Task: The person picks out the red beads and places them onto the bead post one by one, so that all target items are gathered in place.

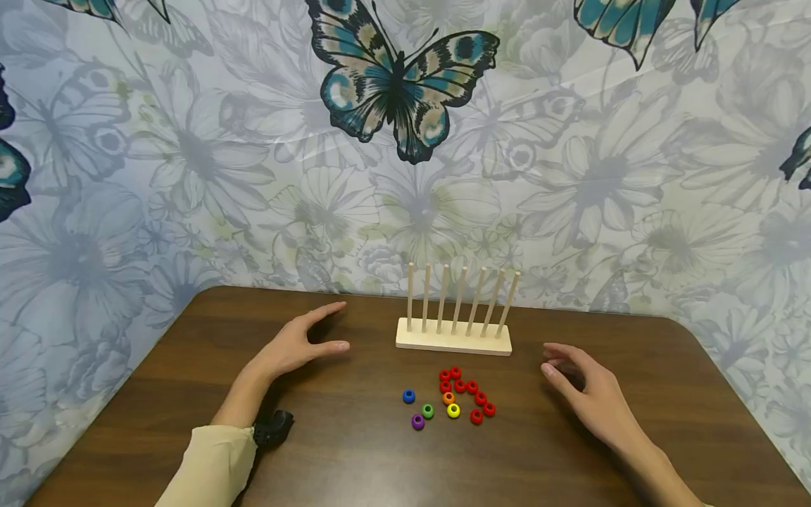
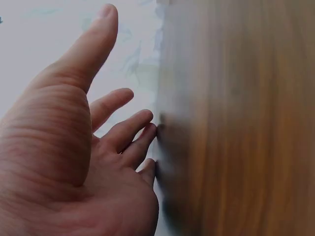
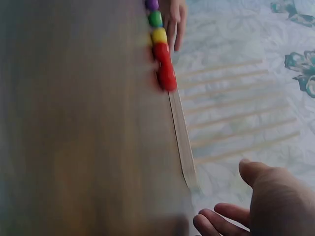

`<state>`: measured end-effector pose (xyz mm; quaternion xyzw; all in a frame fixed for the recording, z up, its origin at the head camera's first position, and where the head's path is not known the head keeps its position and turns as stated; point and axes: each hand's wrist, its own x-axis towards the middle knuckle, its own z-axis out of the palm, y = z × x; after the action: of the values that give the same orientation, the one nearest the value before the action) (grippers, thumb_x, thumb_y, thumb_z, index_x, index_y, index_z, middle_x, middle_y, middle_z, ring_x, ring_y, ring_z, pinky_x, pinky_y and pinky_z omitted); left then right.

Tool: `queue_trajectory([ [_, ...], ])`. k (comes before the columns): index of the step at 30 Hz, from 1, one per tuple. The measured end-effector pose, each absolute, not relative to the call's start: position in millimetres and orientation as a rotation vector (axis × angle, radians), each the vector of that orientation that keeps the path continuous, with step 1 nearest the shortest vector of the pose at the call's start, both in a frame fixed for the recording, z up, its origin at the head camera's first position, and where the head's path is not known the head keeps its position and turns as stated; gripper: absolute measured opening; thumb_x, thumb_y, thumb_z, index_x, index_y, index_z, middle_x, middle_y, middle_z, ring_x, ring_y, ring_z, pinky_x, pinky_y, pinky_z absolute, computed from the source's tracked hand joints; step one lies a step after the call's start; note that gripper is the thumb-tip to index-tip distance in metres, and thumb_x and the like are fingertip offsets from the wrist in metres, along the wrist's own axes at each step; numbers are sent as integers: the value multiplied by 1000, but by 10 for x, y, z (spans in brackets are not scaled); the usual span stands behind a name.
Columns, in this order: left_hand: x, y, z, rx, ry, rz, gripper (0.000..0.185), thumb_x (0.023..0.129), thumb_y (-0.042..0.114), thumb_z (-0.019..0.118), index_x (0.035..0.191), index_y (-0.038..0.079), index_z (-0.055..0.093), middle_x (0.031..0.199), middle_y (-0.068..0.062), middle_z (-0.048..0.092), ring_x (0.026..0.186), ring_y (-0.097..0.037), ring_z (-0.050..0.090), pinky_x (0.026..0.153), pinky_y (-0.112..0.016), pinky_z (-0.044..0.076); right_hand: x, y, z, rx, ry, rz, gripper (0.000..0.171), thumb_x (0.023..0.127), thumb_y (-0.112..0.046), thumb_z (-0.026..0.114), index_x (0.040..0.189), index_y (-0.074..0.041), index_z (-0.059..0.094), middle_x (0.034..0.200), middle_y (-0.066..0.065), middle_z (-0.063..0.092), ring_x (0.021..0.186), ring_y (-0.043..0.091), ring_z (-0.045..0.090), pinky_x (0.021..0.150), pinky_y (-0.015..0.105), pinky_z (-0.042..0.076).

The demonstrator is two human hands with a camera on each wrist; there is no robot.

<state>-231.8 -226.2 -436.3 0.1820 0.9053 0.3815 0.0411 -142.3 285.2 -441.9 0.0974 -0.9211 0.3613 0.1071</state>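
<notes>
My left hand (image 1: 288,346) rests on its side on the table, left of the peg stand, with thumb and fingers spread and nothing between them. The right hand (image 1: 589,387) lies to the right of the beads, its fingers loosely bent and holding nothing. Between the hands is a pale wooden peg stand (image 1: 453,339) with several upright dowels. In front of it lie several red beads (image 1: 472,387), an orange bead (image 1: 448,398), a yellow bead (image 1: 453,410), a green bead (image 1: 428,411), a blue bead (image 1: 409,396) and a purple bead (image 1: 418,422).
The brown wooden table (image 1: 342,451) has rounded far corners. Directly behind it hangs a cloth (image 1: 253,176) printed with flowers and butterflies. A black wrist device (image 1: 274,428) sits on the left wrist by the sleeve (image 1: 215,461).
</notes>
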Motion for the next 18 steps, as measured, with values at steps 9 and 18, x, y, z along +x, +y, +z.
queue_trajectory([
  [9,-2449,-1856,-4421,630,2692,1287,81,80,58,75,149,30,45,154,10,41,146,-22,32,115,-56,30,-1364,2650,-4493,301,-2697,1199,34,97,-40,62,128,-28,63,112,-14,69,102,3,62,84,16,47],
  [18,-2546,-1406,-4446,672,2640,1308,76,78,56,78,144,30,52,148,13,48,143,-15,36,116,-47,33,-1312,2388,-4553,518,-2670,1274,38,90,-40,71,125,-26,65,114,-13,69,103,4,63,87,22,50],
])
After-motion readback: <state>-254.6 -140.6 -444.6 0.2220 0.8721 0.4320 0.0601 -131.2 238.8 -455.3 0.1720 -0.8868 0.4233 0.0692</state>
